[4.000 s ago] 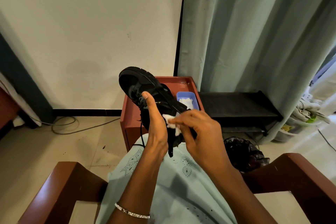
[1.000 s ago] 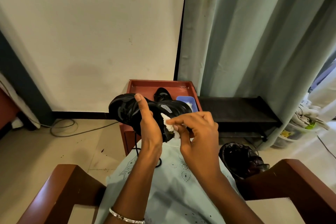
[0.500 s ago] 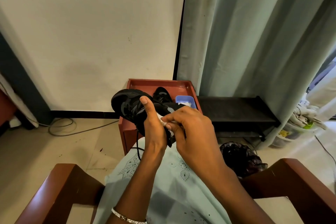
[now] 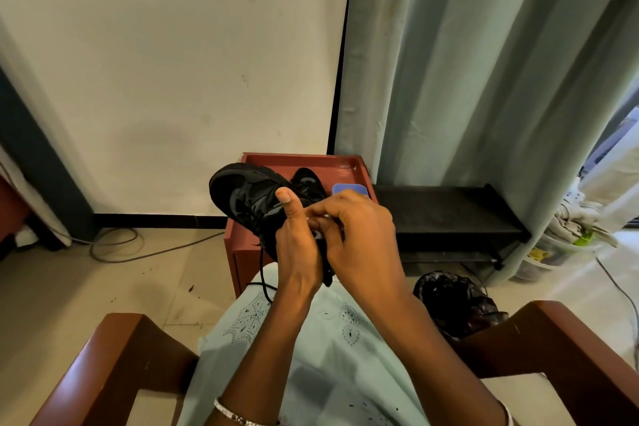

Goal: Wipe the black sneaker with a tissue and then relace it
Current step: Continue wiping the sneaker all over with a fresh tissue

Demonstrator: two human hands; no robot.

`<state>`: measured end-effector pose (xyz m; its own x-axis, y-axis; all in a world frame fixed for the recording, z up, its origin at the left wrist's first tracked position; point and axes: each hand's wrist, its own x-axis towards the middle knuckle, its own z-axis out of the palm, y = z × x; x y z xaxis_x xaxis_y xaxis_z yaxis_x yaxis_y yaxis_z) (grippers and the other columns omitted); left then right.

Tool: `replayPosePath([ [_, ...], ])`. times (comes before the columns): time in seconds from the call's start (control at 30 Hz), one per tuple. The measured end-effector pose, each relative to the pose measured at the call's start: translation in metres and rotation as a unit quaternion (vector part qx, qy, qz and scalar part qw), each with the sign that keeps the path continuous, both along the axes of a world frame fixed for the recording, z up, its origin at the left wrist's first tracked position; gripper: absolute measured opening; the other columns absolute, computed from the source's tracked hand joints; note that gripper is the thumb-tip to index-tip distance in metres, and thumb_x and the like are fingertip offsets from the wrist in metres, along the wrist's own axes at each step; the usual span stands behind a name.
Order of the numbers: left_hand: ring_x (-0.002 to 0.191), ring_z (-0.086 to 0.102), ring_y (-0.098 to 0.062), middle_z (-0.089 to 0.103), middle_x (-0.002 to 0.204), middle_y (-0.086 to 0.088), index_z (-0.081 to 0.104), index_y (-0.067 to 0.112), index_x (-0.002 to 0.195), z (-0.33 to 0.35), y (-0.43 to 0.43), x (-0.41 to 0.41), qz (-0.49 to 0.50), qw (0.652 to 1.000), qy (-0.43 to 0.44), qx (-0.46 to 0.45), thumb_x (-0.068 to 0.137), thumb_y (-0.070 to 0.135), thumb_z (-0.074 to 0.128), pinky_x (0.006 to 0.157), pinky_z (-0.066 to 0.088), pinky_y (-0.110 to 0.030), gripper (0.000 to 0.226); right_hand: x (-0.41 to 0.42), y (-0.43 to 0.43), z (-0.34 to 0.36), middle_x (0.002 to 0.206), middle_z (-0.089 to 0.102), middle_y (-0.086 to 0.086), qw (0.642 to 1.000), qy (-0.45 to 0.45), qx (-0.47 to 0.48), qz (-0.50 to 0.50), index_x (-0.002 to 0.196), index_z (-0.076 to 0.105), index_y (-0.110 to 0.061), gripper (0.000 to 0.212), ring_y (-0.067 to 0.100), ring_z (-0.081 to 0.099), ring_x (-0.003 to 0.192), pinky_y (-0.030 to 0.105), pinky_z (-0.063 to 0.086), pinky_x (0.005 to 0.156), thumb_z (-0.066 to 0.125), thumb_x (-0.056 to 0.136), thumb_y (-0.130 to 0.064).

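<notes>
My left hand [image 4: 298, 245] grips the black sneaker [image 4: 242, 197] above my lap, its toe pointing up and to the left, thumb raised along its side. My right hand [image 4: 363, 239] pinches a white tissue [image 4: 320, 234] against the sneaker's heel end; only a sliver of tissue shows between the fingers. A black lace [image 4: 264, 273] hangs down from the shoe to my lap. The second black sneaker [image 4: 307, 183] lies on the red-brown stand [image 4: 349, 162] behind.
A blue box [image 4: 349, 189] sits on the stand beside the second sneaker. A low black rack [image 4: 446, 214] stands to the right under the curtain, a black bag [image 4: 453, 301] on the floor before it. Wooden chair arms [image 4: 114, 356] flank my lap. Cables lie at left.
The sneaker has tipped its toe further up and left. My right hand has closed over the tissue at the heel, hiding most of it.
</notes>
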<state>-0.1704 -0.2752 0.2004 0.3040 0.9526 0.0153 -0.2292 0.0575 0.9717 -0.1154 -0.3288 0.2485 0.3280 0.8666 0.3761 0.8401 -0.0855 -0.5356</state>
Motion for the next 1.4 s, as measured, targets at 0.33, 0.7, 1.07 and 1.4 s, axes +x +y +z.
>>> replayPosePath([
  [0.33, 0.062, 0.064, -0.017, 0.064, 0.058, 0.002, 0.064, 0.018, 0.065, -0.002, -0.006, 0.007, -0.013, 0.998, 0.053, 0.034, 0.055, 0.102, 0.011, 0.067, 0.053, -0.037, 0.100, 0.016, 0.007, -0.008, 0.092, 0.074, 0.002, 0.995, 0.001, 0.095, -0.031, 0.094, 0.079, -0.014, 0.014, 0.017, 0.068, 0.087, 0.040, 0.056, 0.081, 0.068, 0.089, -0.007],
  [0.7, 0.041, 0.028, -0.002, 0.029, 0.046, 0.016, 0.029, 0.024, 0.051, 0.008, -0.010, 0.004, 0.021, 0.999, 0.020, -0.027, 0.074, 0.078, 0.015, 0.054, 0.030, -0.022, 0.061, 0.050, -0.025, -0.007, 0.083, 0.073, -0.013, 0.996, 0.085, -0.006, 0.027, 0.092, 0.080, -0.020, 0.023, -0.006, 0.065, 0.082, 0.003, 0.045, 0.072, 0.072, 0.085, 0.000],
  [1.07, 0.034, 0.040, 0.002, 0.040, 0.035, 0.016, 0.039, -0.005, 0.084, 0.016, -0.018, 0.005, -0.016, 0.999, -0.003, -0.032, 0.095, 0.057, 0.015, 0.044, 0.037, -0.015, 0.067, 0.046, -0.006, -0.012, 0.088, 0.075, -0.001, 0.998, -0.025, 0.053, -0.039, 0.092, 0.080, -0.017, 0.025, 0.008, 0.062, 0.084, 0.016, 0.046, 0.073, 0.067, 0.086, 0.004],
  [1.4, 0.136, 0.015, -0.049, 0.016, 0.144, -0.035, 0.013, -0.010, 0.138, 0.024, -0.012, -0.003, 0.010, 0.999, 0.006, -0.047, 0.075, 0.076, 0.015, 0.115, 0.014, -0.059, 0.107, 0.062, -0.041, -0.015, 0.091, 0.072, -0.015, 0.995, -0.075, -0.016, 0.059, 0.092, 0.078, -0.028, 0.029, 0.008, 0.059, 0.088, 0.010, 0.040, 0.078, 0.072, 0.083, 0.000],
])
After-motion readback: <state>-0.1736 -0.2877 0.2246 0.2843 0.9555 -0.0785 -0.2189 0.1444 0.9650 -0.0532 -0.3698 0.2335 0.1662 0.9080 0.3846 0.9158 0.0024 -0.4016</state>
